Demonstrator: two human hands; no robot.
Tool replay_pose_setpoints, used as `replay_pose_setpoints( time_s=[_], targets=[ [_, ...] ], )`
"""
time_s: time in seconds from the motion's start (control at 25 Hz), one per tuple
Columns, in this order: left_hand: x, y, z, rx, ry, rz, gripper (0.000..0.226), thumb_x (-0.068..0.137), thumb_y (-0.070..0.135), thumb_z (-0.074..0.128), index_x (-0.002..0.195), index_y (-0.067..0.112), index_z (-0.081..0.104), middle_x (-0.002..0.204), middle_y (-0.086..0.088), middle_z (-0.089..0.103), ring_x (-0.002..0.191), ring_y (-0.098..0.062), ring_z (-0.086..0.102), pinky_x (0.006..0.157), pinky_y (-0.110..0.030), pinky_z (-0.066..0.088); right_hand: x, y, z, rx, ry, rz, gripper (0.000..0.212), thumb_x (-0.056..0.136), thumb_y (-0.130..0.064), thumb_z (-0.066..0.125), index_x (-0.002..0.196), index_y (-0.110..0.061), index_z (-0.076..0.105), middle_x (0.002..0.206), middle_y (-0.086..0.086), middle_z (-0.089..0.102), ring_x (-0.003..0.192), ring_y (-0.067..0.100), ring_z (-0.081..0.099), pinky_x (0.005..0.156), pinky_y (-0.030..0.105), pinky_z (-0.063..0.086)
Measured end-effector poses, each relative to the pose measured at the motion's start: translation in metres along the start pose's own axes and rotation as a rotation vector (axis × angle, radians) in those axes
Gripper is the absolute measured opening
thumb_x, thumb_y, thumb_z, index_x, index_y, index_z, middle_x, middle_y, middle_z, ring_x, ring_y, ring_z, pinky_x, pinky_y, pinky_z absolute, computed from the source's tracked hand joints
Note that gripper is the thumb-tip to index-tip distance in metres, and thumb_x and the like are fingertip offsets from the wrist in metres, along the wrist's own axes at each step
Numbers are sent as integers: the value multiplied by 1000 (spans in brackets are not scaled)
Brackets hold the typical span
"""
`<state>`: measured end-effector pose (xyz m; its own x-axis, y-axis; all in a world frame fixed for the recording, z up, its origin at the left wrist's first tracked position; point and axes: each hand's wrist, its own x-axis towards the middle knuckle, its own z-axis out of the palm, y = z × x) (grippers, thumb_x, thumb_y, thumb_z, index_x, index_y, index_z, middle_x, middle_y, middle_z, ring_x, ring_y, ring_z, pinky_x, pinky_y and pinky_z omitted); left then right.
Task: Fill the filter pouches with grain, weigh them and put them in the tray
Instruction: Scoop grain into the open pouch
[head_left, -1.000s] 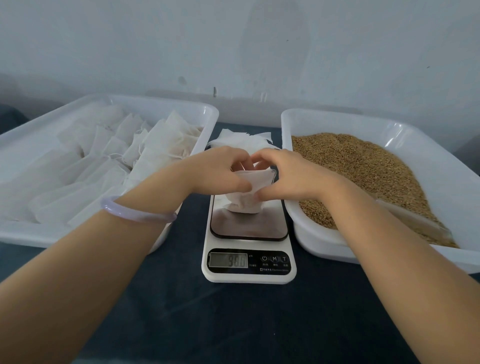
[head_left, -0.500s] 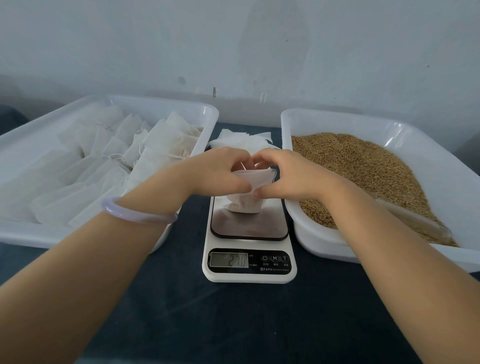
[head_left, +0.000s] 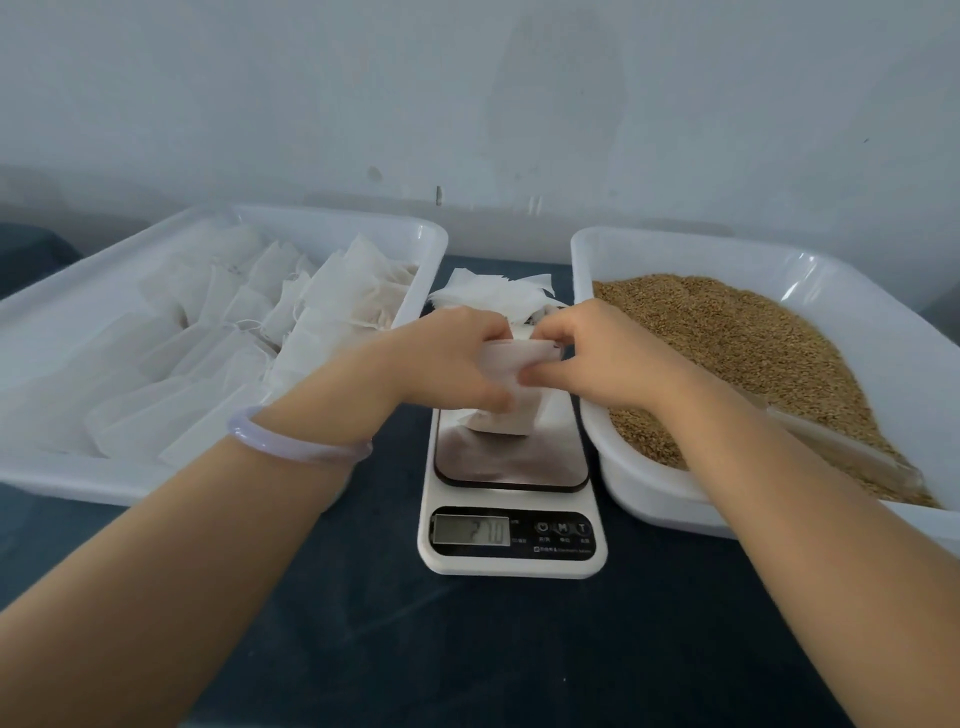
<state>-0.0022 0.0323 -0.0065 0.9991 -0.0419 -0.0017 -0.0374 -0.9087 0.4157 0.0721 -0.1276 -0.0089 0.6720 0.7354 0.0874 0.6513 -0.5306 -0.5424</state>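
Head view: both hands on filter pouch (head_left: 511, 410) over scale (head_left: 511, 499).
Left hand (head_left: 447, 358) and right hand (head_left: 597, 353) fingers pinch pouch top; display blurry.

A table with a dark blue top (head_left: 467, 649) fills the bottom of the frame. Four things sit right on it. At the left is a big white plastic tray (head_left: 104, 475) with white paper pouches (head_left: 218, 332) in it. At the right is a second white plastic tray (head_left: 639, 488) with brown grain (head_left: 727, 353) in it. Between them, in the middle, is a flat white kitchen scale (head_left: 514, 467). Just behind the scale lies a small heap of flat white pouches (head_left: 493, 291).
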Motion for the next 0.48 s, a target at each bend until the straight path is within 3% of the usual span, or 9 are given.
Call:
replay_pose_setpoints(
  time_s=[0.12,0.2,0.36,0.4,0.48],
  targets=[
    [1,1,0,-32,104,-32,24,74,34,73,59,31,56,56,12,56,58,-2,52,47,-14,33,-3,-3,-1,78,94,-93,7,79,-25,72,77,-22,67,71,-12,59,63,-8,51,56,9,33],
    [-1,-2,-4,-102,185,-43,33,72,29,75,47,31,54,42,19,51,51,9,50,45,-8,35,-4,-7,0,145,140,-126,5,79,-24,72,79,-20,68,75,-11,64,72,-5,57,64,12,38],
    [-8,-5,-8,-177,203,-47,26,74,18,69,52,21,55,38,14,46,43,2,47,41,-9,32,-3,-11,4,221,133,-141,29,70,-38,74,85,-14,67,84,4,68,84,22,64,78,42,51],
    [-9,-6,-12,-224,214,-58,21,73,15,68,55,17,56,41,13,47,44,-1,46,42,-11,33,-2,-11,5,222,138,-142,33,69,-39,74,88,-14,66,86,5,68,84,22,64,78,43,52],
    [-11,-12,-23,-341,337,-77,13,72,15,67,62,12,60,54,6,53,56,-11,51,51,-20,39,-1,-8,6,260,183,-129,29,71,-36,74,96,-26,63,91,-5,67,82,10,64,74,32,53]
  ],
)
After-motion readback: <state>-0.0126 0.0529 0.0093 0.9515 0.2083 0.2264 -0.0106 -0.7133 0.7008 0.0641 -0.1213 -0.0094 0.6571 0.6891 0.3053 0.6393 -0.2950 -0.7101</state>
